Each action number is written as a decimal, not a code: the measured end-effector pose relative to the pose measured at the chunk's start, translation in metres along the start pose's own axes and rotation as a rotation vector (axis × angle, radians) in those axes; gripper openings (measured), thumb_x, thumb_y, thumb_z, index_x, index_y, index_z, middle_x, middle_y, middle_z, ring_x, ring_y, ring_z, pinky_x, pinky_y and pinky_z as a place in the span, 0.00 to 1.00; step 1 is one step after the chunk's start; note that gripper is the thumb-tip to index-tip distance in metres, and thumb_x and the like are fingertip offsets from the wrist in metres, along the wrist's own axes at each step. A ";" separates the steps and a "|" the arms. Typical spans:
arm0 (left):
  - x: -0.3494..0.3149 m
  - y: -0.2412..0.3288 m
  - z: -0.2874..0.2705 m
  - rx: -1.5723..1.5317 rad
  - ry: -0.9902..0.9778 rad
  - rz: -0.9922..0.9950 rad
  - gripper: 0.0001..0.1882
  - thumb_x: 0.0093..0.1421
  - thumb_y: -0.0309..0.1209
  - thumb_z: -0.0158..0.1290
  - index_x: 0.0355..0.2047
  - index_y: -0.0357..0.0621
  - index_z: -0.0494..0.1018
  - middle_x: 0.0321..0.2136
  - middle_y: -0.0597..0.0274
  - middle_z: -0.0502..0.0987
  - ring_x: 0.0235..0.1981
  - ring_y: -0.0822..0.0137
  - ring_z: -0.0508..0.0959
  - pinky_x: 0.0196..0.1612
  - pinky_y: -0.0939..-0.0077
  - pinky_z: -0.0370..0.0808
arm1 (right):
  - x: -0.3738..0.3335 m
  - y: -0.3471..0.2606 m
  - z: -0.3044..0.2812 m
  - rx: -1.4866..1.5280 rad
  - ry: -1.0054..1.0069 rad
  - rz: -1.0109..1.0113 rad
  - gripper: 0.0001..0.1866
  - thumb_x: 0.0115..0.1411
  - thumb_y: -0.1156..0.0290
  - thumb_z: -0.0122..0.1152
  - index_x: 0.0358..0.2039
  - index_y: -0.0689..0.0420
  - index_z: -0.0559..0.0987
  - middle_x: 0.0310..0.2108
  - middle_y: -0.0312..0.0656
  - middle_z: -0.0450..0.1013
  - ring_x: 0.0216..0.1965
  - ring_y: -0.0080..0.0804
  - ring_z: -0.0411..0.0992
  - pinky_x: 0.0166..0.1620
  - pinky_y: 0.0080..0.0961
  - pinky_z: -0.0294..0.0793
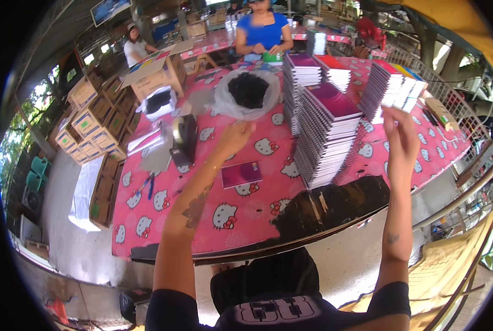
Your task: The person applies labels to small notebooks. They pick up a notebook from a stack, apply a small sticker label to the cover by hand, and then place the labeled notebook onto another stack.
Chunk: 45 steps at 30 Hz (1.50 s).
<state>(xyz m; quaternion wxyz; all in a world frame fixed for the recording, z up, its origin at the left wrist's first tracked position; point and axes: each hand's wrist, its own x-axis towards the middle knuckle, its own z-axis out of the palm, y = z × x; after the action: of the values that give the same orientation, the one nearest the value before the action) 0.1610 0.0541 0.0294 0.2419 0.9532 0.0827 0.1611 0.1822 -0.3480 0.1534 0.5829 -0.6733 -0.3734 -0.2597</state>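
Note:
My left hand [237, 138] is raised over the middle of the table, in front of a clear plastic bag [268, 105] of black pieces [248, 89]. Its fingers are curled together, and I cannot make out what, if anything, is in them. On the right, my right hand [403, 135] is up beside a tall stack of purple spiral notebooks [326, 135]. The fingers of this hand are bent but apart, with nothing visible in them. Between my forearms a small purple notebook [241, 175] lies flat on the pink patterned table [257, 209].
A black tape dispenser [185, 139] and blue-handled scissors [149, 186] are on the left. More notebook stacks [387, 88] stand at the right. A cardboard box [159, 77] is at the far left, cartons [94, 124] beyond the edge. A co-worker in blue [262, 33] stands opposite.

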 end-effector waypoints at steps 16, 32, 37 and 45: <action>-0.274 0.063 0.027 -0.130 -0.306 0.234 0.28 0.56 0.39 0.63 0.54 0.38 0.72 0.50 0.48 0.76 0.48 0.51 0.79 0.47 0.58 0.78 | -0.242 0.028 0.116 0.075 -0.760 -0.137 0.29 0.48 0.74 0.70 0.54 0.50 0.77 0.49 0.42 0.76 0.48 0.45 0.75 0.52 0.41 0.73; -0.204 -0.128 0.013 0.830 0.598 -0.118 0.19 0.66 0.36 0.52 0.53 0.39 0.74 0.44 0.51 0.79 0.44 0.49 0.79 0.48 0.52 0.74 | -0.222 0.060 0.194 0.539 -0.483 0.612 0.18 0.58 0.80 0.66 0.48 0.58 0.72 0.40 0.37 0.75 0.39 0.19 0.71 0.42 0.19 0.72; -0.195 -0.126 0.009 0.503 0.560 -0.157 0.13 0.66 0.31 0.51 0.48 0.38 0.72 0.46 0.47 0.78 0.44 0.49 0.78 0.46 0.56 0.75 | -0.217 0.059 0.207 0.514 -0.445 0.568 0.18 0.59 0.82 0.64 0.48 0.58 0.70 0.36 0.32 0.70 0.35 0.16 0.68 0.39 0.16 0.69; -0.249 0.006 0.042 -0.793 0.509 -0.244 0.11 0.74 0.29 0.42 0.50 0.34 0.66 0.46 0.58 0.73 0.46 0.67 0.72 0.51 0.70 0.70 | -0.218 0.058 0.201 0.602 -0.499 0.694 0.15 0.59 0.79 0.65 0.47 0.61 0.75 0.35 0.34 0.75 0.35 0.17 0.72 0.39 0.17 0.72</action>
<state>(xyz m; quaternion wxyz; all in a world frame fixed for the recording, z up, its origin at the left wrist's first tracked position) -0.0566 -0.0280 -0.0698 0.5759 0.7012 0.1825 0.3785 0.0839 -0.1971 -0.0900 0.6958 -0.6013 -0.3140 0.2360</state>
